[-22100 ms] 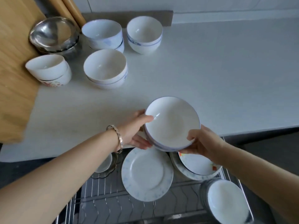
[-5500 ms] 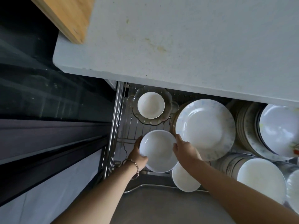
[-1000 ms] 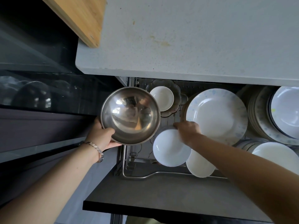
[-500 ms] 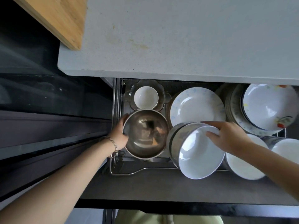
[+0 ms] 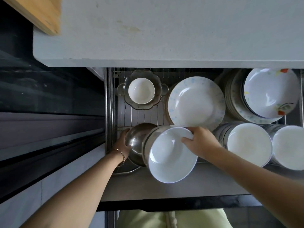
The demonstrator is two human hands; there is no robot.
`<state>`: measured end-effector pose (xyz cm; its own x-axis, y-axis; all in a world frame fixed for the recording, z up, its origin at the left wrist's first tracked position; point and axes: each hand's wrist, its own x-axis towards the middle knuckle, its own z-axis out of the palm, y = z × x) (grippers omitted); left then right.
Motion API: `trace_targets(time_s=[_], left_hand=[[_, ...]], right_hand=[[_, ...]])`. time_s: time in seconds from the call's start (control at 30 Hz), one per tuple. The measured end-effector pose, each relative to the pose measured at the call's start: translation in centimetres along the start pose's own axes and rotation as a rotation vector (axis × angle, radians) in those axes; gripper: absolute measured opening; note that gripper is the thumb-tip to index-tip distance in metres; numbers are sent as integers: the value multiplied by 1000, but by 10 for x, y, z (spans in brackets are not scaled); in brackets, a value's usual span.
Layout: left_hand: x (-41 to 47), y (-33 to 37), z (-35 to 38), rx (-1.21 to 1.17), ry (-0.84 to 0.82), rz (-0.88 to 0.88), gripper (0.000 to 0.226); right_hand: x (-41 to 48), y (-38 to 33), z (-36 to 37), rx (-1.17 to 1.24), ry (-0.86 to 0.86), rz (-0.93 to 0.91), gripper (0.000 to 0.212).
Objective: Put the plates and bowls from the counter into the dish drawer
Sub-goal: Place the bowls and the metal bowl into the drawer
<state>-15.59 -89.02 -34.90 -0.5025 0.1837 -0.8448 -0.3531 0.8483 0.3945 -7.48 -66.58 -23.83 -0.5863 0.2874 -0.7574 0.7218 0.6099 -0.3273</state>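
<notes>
I look straight down into the open dish drawer (image 5: 113,102) under the counter. My left hand (image 5: 123,142) grips the rim of a steel bowl (image 5: 137,137) low in the drawer's front left corner. My right hand (image 5: 199,142) holds a stack of white bowls (image 5: 169,155) by its top rim, tilted toward me above the drawer's front, partly hiding the steel bowl. A small white bowl (image 5: 141,91) sits in a glass dish (image 5: 162,92) at the back left.
A blue-speckled plate (image 5: 196,102) fills the drawer's middle. A flowered plate stack (image 5: 269,94) sits back right and white bowl stacks (image 5: 250,143) front right. The counter edge (image 5: 164,63) overhangs the drawer. A wooden board (image 5: 39,12) lies top left. Dark oven glass (image 5: 49,96) is at left.
The steel bowl has gone lower into the drawer's front left corner. The stack of white bowls has shifted slightly left over it, still tilted in my right hand.
</notes>
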Motion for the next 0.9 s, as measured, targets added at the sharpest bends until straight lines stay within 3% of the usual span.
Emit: trace_targets(time_s=[0.13,0.23,0.37,0.47,0.57,0.73,0.87,0.9], left_hand=[[-1,-10,1,-151,-2,34,53],[-5,-9,-3,-500,-69,-136,30],[-7,-2,-2,-975,-52,-337,26],[-16,0,-5,-835,-57,-295,29],[-19,-4,-8,-1027,-92,-324,23],[-21,12,-1,-901,-33,-163,44],[-15,17,5,-545,-94,-73,100],[-13,17,6,-529,-105,-67,101]], right_hand=[[11,-22,31,26,20,16,41],[22,-30,53,21,16,73,40],[29,-32,71,-9,29,114,37],[34,-28,72,32,35,128,39],[38,-21,69,81,30,176,40],[40,-11,62,74,-11,182,41],[43,-8,62,72,-76,93,40],[45,-7,65,93,-86,72,41]])
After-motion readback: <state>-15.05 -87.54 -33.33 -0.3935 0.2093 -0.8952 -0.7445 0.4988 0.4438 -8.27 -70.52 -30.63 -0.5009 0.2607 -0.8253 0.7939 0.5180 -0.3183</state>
